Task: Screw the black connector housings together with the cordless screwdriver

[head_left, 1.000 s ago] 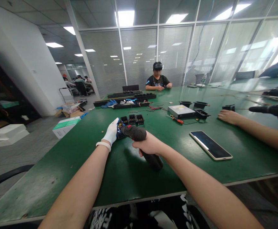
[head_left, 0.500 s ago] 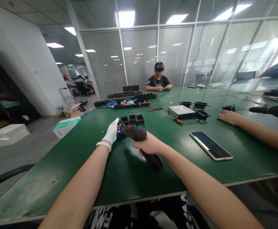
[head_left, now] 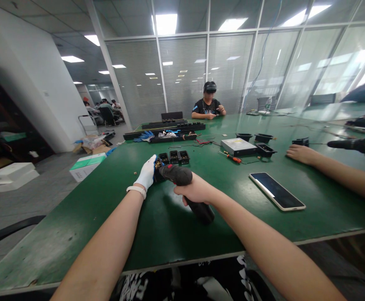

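Left hand (head_left: 146, 173): gloved, curled round one black box (head_left: 159, 177)
Right hand (head_left: 199, 189): closed round one drill (head_left: 180, 174)
Row of open boxes (head_left: 174, 157): three, brass-coloured bits inside

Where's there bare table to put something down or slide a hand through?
A wide bare patch of green table lies between your left forearm and the table's left edge. A smaller one opens between the power drill and the phone. It's crowded around your left hand and the black boxes, and around the silver case and screwdriver.
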The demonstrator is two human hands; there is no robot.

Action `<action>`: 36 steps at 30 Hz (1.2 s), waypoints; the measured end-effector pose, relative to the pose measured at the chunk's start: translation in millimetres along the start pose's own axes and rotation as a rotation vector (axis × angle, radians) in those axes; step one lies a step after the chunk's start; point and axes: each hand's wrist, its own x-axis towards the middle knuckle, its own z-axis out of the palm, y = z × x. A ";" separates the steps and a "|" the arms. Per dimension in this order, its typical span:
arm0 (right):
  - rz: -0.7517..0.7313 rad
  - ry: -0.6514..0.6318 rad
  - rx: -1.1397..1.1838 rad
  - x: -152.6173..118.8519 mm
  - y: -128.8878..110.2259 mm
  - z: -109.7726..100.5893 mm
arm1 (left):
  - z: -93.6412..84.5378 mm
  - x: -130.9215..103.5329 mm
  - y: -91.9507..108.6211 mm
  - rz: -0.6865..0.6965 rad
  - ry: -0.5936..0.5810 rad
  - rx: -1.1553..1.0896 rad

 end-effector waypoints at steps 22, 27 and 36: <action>-0.001 -0.002 0.004 1.6 4.3 -0.7 | -0.2 -1.4 -0.4 -0.002 -0.014 -0.029; -0.027 -0.001 0.020 2.0 4.2 -1.0 | 1.5 -3.2 0.2 0.016 0.014 0.004; -0.028 -0.009 0.033 4.2 6.2 -0.9 | 0.9 1.0 -1.2 0.006 0.030 0.012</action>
